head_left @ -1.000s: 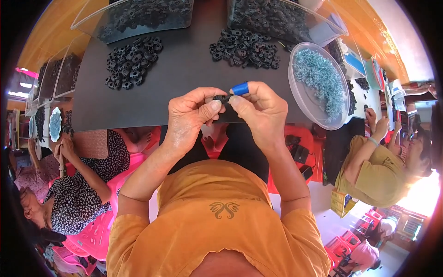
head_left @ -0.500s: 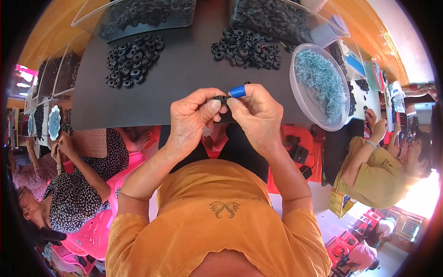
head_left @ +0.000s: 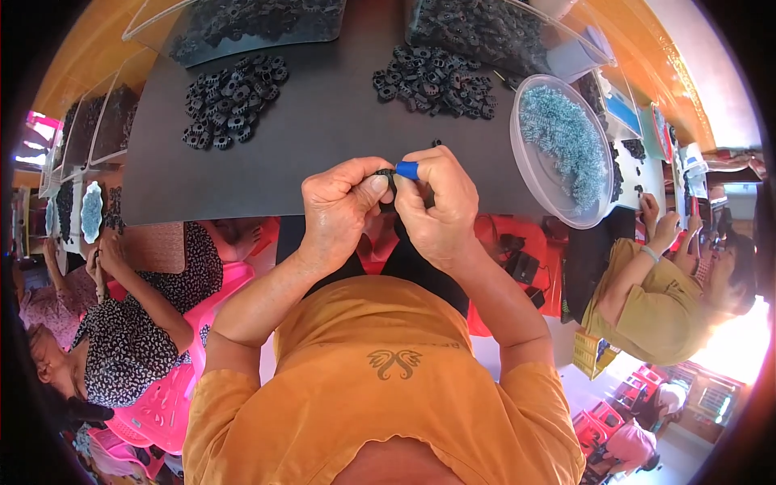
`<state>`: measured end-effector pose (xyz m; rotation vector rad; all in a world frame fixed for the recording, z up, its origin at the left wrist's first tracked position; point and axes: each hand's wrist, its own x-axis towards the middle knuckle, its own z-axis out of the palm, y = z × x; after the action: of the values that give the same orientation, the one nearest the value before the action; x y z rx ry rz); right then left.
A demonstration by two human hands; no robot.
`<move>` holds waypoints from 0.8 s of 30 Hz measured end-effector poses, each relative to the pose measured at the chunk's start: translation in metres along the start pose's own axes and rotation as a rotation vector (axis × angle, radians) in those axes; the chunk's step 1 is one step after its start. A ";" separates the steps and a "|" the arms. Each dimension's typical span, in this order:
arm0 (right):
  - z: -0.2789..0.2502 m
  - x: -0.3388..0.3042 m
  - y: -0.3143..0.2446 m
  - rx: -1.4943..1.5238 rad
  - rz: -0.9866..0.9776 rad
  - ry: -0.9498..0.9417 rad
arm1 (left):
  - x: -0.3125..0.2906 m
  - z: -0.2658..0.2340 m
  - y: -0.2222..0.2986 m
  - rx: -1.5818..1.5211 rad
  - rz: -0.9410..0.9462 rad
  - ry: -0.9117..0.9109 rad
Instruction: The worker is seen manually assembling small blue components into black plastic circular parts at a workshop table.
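Over the near edge of the dark table, my left hand (head_left: 343, 206) pinches a small black claw clip (head_left: 385, 172) between thumb and index finger. My right hand (head_left: 438, 208) is closed against the clip's right side, thumb and index finger pressed to it. A blue cover (head_left: 406, 170) sits on that index fingertip. Most of the clip is hidden by my fingers. Beyond my hands lie a left pile of black clip pieces (head_left: 233, 101) and a right pile of black pieces (head_left: 435, 81). To the right, a clear round tub (head_left: 517, 153) holds many small bluish metal springs (head_left: 562, 141).
Two clear bins full of black pieces stand at the back, a left bin (head_left: 259, 50) and a right bin (head_left: 485, 40). One loose black piece (head_left: 437, 143) lies just beyond my right hand. Co-workers sit at the left (head_left: 133, 347) and right (head_left: 655, 299).
My right hand has turned and its fingers have curled in more, with the blue-covered fingertip moving slightly left onto the clip. My left hand keeps its pinch, nearly in place.
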<state>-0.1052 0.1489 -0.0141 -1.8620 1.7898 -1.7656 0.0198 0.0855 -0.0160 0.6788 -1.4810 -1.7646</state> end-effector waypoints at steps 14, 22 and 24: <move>-0.015 -0.013 0.001 0.174 0.344 0.023 | 0.048 -0.023 0.031 0.658 0.278 -0.091; -0.042 -0.013 0.000 0.151 0.441 0.083 | 0.075 -0.009 0.024 1.511 0.782 -0.532; -0.048 -0.009 0.002 0.143 0.421 0.117 | 0.076 -0.006 0.019 1.548 0.965 -0.550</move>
<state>-0.1364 0.1858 -0.0038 -1.2384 1.8612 -1.8080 -0.0169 0.0199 0.0057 -0.0175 -2.7672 0.2003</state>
